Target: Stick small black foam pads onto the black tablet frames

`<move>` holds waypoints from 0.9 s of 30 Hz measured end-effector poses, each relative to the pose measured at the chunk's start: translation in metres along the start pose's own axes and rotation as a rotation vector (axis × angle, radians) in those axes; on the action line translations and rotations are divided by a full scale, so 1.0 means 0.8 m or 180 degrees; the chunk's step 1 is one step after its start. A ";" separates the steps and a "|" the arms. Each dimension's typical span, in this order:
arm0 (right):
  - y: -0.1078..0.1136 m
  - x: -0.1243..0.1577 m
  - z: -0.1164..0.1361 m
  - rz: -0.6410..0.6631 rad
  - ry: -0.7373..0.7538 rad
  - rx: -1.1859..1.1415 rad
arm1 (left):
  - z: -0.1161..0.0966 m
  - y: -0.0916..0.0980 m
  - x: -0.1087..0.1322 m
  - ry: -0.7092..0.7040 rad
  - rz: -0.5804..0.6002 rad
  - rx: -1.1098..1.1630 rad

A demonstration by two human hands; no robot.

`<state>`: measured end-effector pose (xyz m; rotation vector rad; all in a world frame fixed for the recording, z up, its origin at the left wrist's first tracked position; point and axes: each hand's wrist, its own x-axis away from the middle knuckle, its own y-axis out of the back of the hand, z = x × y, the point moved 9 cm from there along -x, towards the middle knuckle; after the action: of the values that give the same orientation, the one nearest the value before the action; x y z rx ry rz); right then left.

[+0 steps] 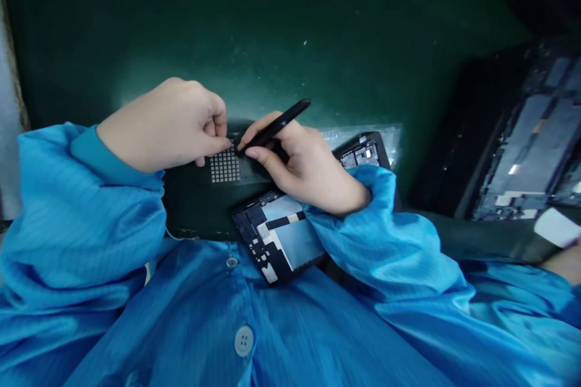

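Note:
A clear sheet of small square pads (225, 168) in rows lies flat on the green table. My left hand (175, 124) is closed in a pinch at the sheet's upper edge, thumb and forefinger on it. In my right hand (299, 163) are slim black tweezers (284, 121), held like a pen, their tips down by the pads close to my left fingertips. Just what the tips touch is hidden. Below my right hand, an opened tablet-like device (290, 239) with a black frame and silver-blue inside rests tilted at the table's near edge.
Behind my right wrist lies another opened black device (365, 154), partly covered by the sleeve, on a clear plastic strip (393, 142). More opened devices (517, 151) are stacked on the right. At the right edge, another person's hand (565, 263) is beside a white piece (557, 228).

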<state>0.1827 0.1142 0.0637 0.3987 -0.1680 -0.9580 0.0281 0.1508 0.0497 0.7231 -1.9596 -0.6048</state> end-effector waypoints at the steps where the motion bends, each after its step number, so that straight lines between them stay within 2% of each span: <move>1: 0.002 -0.001 -0.002 -0.0021 -0.0049 -0.0187 | 0.001 0.001 0.000 0.0030 -0.0009 -0.0009; 3: 0.015 0.008 -0.006 -0.0185 -0.0165 -0.0709 | 0.001 0.003 0.002 0.0065 0.0010 -0.0007; 5: 0.042 0.038 -0.010 -0.0590 -0.0280 -0.1139 | -0.005 0.006 0.010 0.0081 -0.0053 -0.0051; 8: 0.099 0.128 -0.015 -0.1615 -0.0439 -0.1007 | -0.034 0.002 0.030 -0.0030 -0.0374 -0.0242; 11: 0.135 0.237 -0.017 -0.2555 -0.0622 -0.0489 | -0.084 -0.026 0.053 -0.0460 -0.0677 -0.0405; 14: 0.132 0.309 -0.029 -0.2840 -0.1054 -0.0244 | -0.135 -0.069 0.070 -0.1000 -0.0869 -0.0733; 16: 0.119 0.328 -0.035 -0.2778 -0.1190 -0.0128 | -0.155 -0.093 0.074 -0.1182 -0.0918 -0.0989; 18: 0.109 0.333 -0.036 -0.2735 -0.1093 -0.0052 | -0.163 -0.108 0.075 -0.1255 -0.0920 -0.1162; 22: 0.100 0.333 -0.037 -0.2800 -0.0860 -0.0087 | -0.167 -0.106 0.078 -0.1291 -0.1049 -0.1238; 27: 0.098 0.328 -0.036 -0.2672 -0.0736 -0.0011 | -0.167 -0.101 0.079 -0.1245 -0.1021 -0.1205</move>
<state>0.4007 -0.0541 0.0593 0.3551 -0.2129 -1.8340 0.1413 0.0340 0.0932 0.7199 -2.0010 -1.3577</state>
